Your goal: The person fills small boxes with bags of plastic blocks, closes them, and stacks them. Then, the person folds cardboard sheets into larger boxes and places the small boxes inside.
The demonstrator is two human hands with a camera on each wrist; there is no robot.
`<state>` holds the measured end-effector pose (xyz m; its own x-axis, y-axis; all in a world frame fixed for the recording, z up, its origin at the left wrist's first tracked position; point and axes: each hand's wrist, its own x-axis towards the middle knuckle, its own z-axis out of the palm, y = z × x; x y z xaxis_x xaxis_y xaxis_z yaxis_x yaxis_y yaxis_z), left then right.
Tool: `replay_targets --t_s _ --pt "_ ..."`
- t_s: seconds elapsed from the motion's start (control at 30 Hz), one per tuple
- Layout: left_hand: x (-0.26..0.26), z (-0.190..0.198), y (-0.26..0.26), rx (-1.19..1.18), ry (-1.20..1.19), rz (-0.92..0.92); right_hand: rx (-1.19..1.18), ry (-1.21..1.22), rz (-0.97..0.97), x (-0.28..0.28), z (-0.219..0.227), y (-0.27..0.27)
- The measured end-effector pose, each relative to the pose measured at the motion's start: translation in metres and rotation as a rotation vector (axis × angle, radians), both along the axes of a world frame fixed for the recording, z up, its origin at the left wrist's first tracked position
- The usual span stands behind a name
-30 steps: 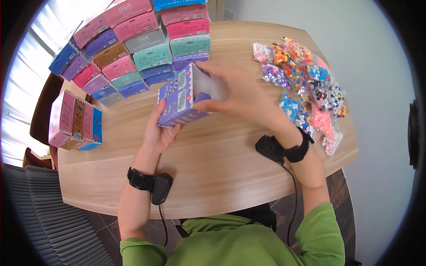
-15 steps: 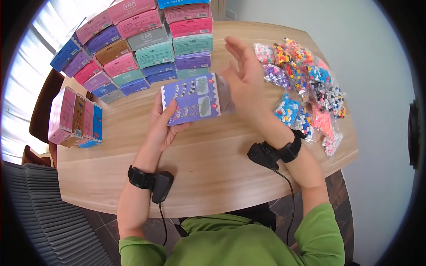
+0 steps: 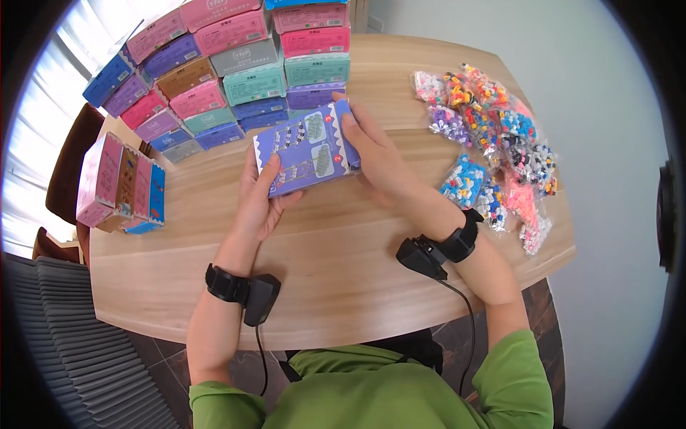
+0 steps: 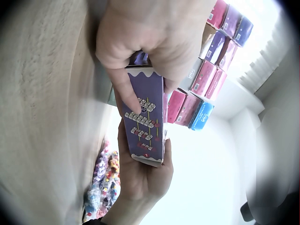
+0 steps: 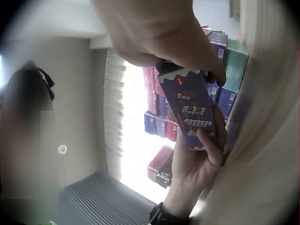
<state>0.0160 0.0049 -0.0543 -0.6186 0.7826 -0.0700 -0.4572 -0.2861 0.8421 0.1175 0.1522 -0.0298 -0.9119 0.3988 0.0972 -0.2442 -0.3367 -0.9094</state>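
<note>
A purple cardboard box (image 3: 300, 154) printed with bead-string pictures is held up above the table between both hands. My left hand (image 3: 256, 196) grips its left end, thumb across the printed face and the other fingers underneath. At the other end my right hand (image 3: 379, 161) holds the box, its thumb by the scalloped white border and a finger over the far edge. In the left wrist view the narrow side of the box (image 4: 144, 110) shows more bead pictures. The box's inside is hidden.
Stacked coloured boxes (image 3: 254, 82) form a wall at the back left. A short row of boxes (image 3: 118, 186) stands at the left edge. Several clear bags of colourful small pieces (image 3: 493, 136) lie on the right of the wooden table (image 3: 321, 286).
My right hand has left the open end with its clear plastic, swung away, then come back to take hold of that end. The box has turned its printed face up.
</note>
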Motion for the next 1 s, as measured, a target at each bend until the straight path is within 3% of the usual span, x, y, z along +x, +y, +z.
replay_targets --t_s 0.17,0.3,0.37,0.4,0.47,0.5,0.57,0.63,0.7,0.77,0.83,1.0 --pt "0.004 0.003 0.002 -0.029 0.035 0.017 0.042 0.013 -0.011 -0.001 -0.005 0.006" --pt "0.0 -0.002 0.0 -0.039 0.024 0.003 0.763 -0.029 -0.288 -0.001 -0.013 -0.007" --pt "0.006 -0.001 0.001 -0.049 0.023 -0.003 0.992 0.104 -0.381 0.004 -0.005 -0.016" --pt "0.009 0.002 0.001 -0.055 0.032 0.006 1.012 0.06 -0.358 0.004 -0.001 -0.014" --pt "0.006 -0.01 0.004 -0.081 0.45 0.106 1.044 -0.008 -0.301 0.006 0.005 0.001" --pt "0.003 -0.014 0.004 -0.099 0.66 0.158 0.846 -0.031 -0.185 0.008 0.007 0.01" --pt "0.004 0.017 -0.001 -0.192 1.03 0.118 0.464 -0.077 0.053 0.006 0.01 0.026" --pt "0.011 0.047 -0.007 -0.284 1.223 0.103 0.356 -0.053 0.085 0.012 0.02 0.024" --pt "0.024 0.068 -0.013 -0.354 1.238 0.139 0.261 -0.033 0.099 0.018 0.03 0.016" --pt "0.026 0.094 -0.034 -0.434 1.467 0.328 0.165 0.001 0.091 0.02 0.037 0.007" --pt "0.014 0.115 -0.062 -0.337 1.58 0.572 0.228 -0.033 0.11 0.025 0.047 0.008" --pt "-0.039 0.161 -0.125 -0.481 1.28 1.191 0.262 -0.038 0.134 0.03 0.057 0.009"
